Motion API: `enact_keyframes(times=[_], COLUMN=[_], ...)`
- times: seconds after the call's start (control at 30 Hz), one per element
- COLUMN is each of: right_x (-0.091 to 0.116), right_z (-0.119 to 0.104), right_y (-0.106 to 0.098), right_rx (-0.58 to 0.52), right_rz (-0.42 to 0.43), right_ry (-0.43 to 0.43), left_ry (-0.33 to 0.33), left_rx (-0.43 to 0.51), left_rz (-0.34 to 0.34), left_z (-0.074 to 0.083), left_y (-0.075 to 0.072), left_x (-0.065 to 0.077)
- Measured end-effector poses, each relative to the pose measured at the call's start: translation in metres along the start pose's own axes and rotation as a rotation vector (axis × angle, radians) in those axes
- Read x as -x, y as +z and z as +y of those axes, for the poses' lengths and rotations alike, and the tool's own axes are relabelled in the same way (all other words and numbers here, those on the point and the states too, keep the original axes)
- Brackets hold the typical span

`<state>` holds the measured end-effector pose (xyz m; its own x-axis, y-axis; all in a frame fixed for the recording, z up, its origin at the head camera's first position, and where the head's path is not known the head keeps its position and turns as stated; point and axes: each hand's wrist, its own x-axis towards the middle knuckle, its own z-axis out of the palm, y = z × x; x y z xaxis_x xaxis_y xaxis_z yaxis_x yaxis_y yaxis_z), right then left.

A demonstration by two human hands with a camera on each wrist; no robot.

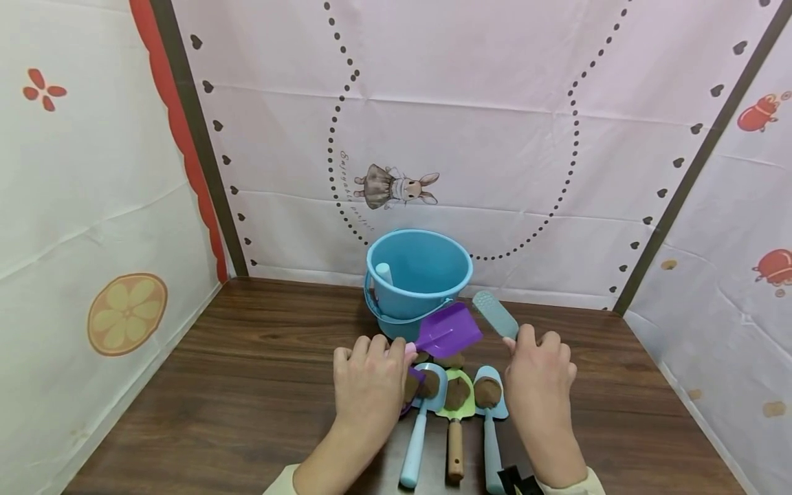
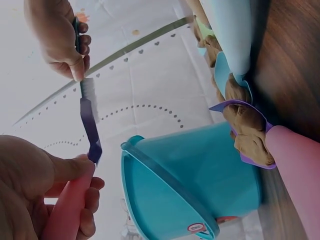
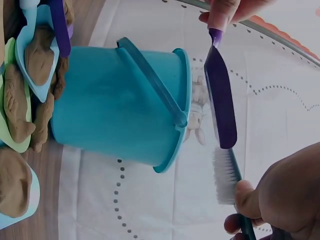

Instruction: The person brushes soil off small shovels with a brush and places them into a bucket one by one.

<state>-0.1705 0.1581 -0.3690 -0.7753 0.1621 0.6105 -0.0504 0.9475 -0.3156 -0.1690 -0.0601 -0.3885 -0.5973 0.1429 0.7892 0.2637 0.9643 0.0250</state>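
Note:
My left hand (image 1: 371, 381) grips the pink handle of a small purple toy shovel (image 1: 450, 331), its blade pointing right. In my right hand (image 1: 540, 381) is a teal brush (image 1: 495, 314), held by its handle; the right wrist view shows its white bristles (image 3: 224, 175) facing the bucket side. Shovel blade and brush head are near each other, raised above the table, and they overlap at the tip in the right wrist view. Just behind them stands a blue bucket (image 3: 110, 100), its handle hanging down over the front.
In front of the bucket lie several toy shovels with brown clay-like lumps: a blue one (image 1: 413, 450), a green one with a wooden handle (image 1: 455, 450) and another blue one (image 1: 492, 447). A light blue handle (image 1: 384, 273) sticks up inside the bucket. A printed cloth (image 1: 470, 158) hangs behind.

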Motion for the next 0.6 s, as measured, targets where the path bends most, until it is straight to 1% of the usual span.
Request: enact_keyframes(times=[0.17,0.3,0.43,0.6], right_x=[0.0003,0.0007,0.0004,0.0002], right_z=[-0.0006,-0.0010,-0.0008,-0.0014], right_y=[-0.0006,-0.0006,-0.0012,-0.0030], right_rx=[-0.011,-0.013,-0.019,-0.030], right_rz=[-0.029,-0.032,0.000,0.035], right_ry=[0.005,0.007,-0.009,-0.026], left_ry=[-0.006,-0.009,-0.010,-0.003], left_rx=[-0.001,0.000,-0.002,-0.002], left_rz=[-0.010,-0.020,-0.021,-0.006], left_z=[0.0000,0.0000,-0.0006,-0.0048], left_y=[-0.0005,-0.0005,0.0002,0.0002], left_x=[-0.0003,-0.0004,-0.0004,-0.0008])
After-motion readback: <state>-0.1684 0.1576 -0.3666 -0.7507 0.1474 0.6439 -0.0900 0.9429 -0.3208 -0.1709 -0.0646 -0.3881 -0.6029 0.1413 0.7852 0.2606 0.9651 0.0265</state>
